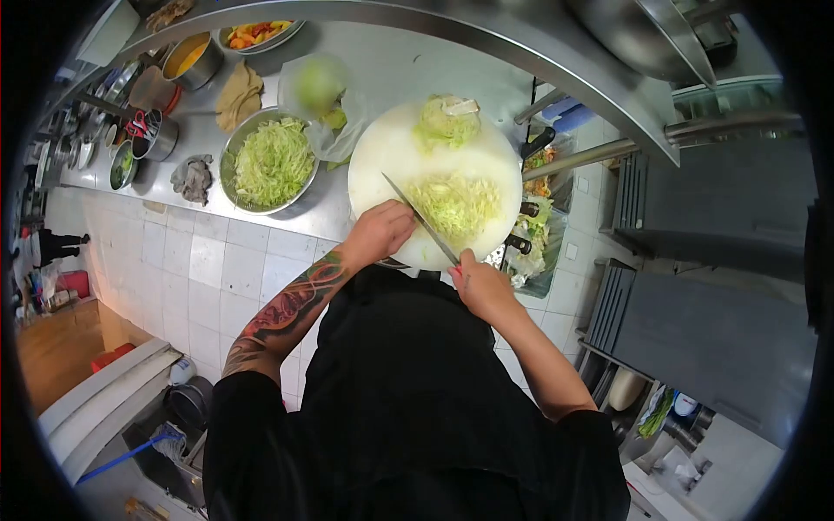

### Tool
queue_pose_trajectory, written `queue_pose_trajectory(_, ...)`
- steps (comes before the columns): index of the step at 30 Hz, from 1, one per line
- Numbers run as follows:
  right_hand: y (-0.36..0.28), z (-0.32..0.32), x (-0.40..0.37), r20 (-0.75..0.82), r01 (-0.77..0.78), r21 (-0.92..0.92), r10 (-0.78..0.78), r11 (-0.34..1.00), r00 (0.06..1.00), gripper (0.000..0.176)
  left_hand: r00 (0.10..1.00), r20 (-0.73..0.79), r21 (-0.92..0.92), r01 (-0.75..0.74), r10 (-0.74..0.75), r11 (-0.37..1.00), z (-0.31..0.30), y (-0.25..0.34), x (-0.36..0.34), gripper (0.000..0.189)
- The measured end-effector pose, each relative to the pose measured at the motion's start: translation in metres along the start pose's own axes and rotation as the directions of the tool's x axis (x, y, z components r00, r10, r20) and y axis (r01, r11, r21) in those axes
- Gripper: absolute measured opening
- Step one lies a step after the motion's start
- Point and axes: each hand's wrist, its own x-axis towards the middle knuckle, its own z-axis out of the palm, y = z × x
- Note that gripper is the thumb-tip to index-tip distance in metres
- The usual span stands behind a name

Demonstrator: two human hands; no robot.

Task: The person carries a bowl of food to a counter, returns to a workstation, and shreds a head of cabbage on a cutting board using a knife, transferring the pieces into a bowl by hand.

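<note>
My right hand (480,286) is closed around the handle of a kitchen knife (420,217) at the near edge of a round white cutting board (369,148). The long blade slants to the far left, along the left side of a heap of shredded lettuce (460,207). Curled beside the blade is my left hand (384,230); its fingertips are at or against the metal, and whether they hold anything is hidden. A cut piece of lettuce head (447,122) lies at the board's far side.
Left of the board stands a metal bowl of shredded lettuce (274,161). Behind it is a clear plastic bag (347,130) with a pale green head. More knife handles (519,244) and bins of scraps (540,239) are at the right. A metal shelf edge (486,35) crosses above the counter.
</note>
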Motion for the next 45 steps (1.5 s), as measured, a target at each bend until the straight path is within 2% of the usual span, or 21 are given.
queue_pose_trajectory(3,0.002,0.009,0.017,-0.072,0.047,0.04,-0.044,0.998,0.996,0.032,1.0,-0.025,0.009,0.005,-0.004,1.0,0.002,0.002,0.0,0.011)
queue_pose_trajectory(7,0.002,0.001,0.001,-0.062,0.068,0.051,-0.064,0.996,0.996,0.033,1.0,-0.008,0.01,-0.012,0.012,1.0,0.001,0.001,-0.003,0.011)
queue_pose_trajectory(9,0.007,0.024,0.008,-0.022,-0.023,0.087,0.025,0.996,0.999,0.035,1.0,-0.015,0.0,-0.001,0.001,1.0,0.005,-0.001,-0.008,0.012)
queue_pose_trajectory(12,0.011,0.014,0.023,-0.013,0.013,0.098,-0.012,0.995,1.0,0.036,1.0,-0.008,-0.021,0.025,-0.026,0.999,-0.004,0.012,-0.006,0.013)
queue_pose_trajectory(14,0.008,-0.002,0.02,-0.003,-0.02,0.085,0.02,0.996,1.0,0.037,1.0,-0.006,-0.032,0.029,-0.029,0.999,-0.004,0.018,0.002,0.014)
queue_pose_trajectory(17,0.007,-0.011,0.004,-0.053,-0.023,0.036,0.025,0.999,0.998,0.037,0.996,-0.009,0.057,0.092,-0.091,0.994,0.004,0.02,-0.001,0.016)
queue_pose_trajectory(19,0.008,-0.013,-0.006,-0.075,-0.007,-0.004,0.007,1.0,0.997,0.035,0.995,-0.1,0.033,0.034,-0.031,0.999,0.007,0.018,0.001,0.017)
queue_pose_trajectory(22,0.007,-0.011,-0.015,-0.122,0.032,-0.004,-0.032,0.999,0.992,0.034,0.991,-0.133,0.006,0.027,-0.026,1.0,-0.004,0.018,-0.006,0.018)
queue_pose_trajectory(26,0.002,0.005,-0.003,-0.128,0.048,-0.009,-0.049,0.999,0.991,0.033,0.996,-0.087,0.006,0.008,-0.007,1.0,-0.012,0.015,-0.012,0.018)
queue_pose_trajectory(28,0.006,0.012,0.01,-0.099,0.008,-0.017,-0.009,1.0,0.995,0.032,0.998,-0.06,-0.01,0.009,-0.009,1.0,-0.014,0.014,-0.019,0.018)
queue_pose_trajectory(31,-0.013,-0.013,-0.001,-0.115,0.014,0.056,-0.008,0.998,0.993,0.034,0.997,-0.049,-0.047,0.065,-0.067,0.997,-0.018,0.025,-0.03,0.018)
queue_pose_trajectory(34,0.006,0.019,0.009,-0.065,-0.006,0.025,0.008,1.0,0.998,0.033,0.996,-0.026,-0.034,0.08,-0.081,0.996,-0.014,0.028,-0.037,0.018)
queue_pose_trajectory(37,-0.005,-0.001,0.001,-0.092,0.011,0.017,-0.009,1.0,0.996,0.033,0.993,-0.06,-0.034,0.096,-0.098,0.995,-0.014,0.033,-0.045,0.017)
queue_pose_trajectory(41,0.012,0.013,0.003,-0.151,0.08,0.025,-0.076,0.996,0.986,0.034,0.993,-0.012,-0.019,0.119,-0.12,0.993,-0.014,0.038,-0.047,0.016)
queue_pose_trajectory(45,0.006,0.013,-0.003,-0.164,0.116,0.031,-0.109,0.993,0.98,0.033,0.99,-0.07,0.028,0.129,-0.127,0.991,-0.011,0.042,-0.043,0.015)
